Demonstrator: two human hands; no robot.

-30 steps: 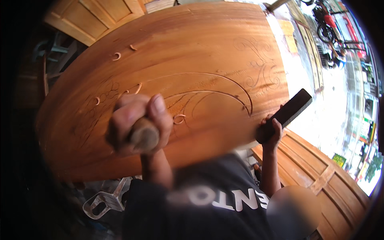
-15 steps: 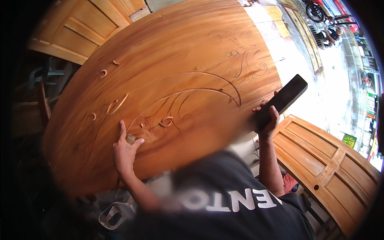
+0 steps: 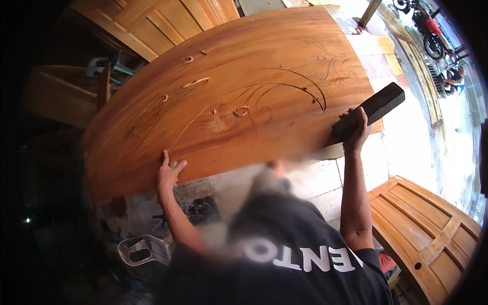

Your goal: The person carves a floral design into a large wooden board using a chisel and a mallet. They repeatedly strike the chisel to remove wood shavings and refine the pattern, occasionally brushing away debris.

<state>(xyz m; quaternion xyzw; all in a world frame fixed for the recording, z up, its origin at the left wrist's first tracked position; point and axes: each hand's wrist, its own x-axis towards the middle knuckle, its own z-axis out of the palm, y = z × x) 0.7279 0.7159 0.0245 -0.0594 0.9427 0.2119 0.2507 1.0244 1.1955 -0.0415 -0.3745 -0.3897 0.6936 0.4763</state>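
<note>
A curved-edged wooden panel (image 3: 274,46) bears carved grooves, pencilled scrollwork and curled shavings. My left hand (image 3: 169,175) rests near its lower edge at the end of a long groove, index finger stretched out along the surface, thumb and fingers round a short wooden tool handle (image 3: 174,164). The tool's blade is not clearly seen. My right hand (image 3: 357,133) grips a long dark rectangular block (image 3: 384,101) at the panel's lower right corner, raised at a slant. A blurred patch hides part of the panel's lower edge.
A panelled door (image 3: 406,213) lies at lower right, another (image 3: 152,28) at the upper left. A plastic stool (image 3: 142,249) stands below, a second (image 3: 104,68) behind. A post (image 3: 368,12), a motorcycle (image 3: 431,35) and a distant person (image 3: 455,76) are at upper right.
My left hand with the handle came down from close to the camera onto the panel and now sits at its lower edge. My right hand still holds the block. The view has shifted.
</note>
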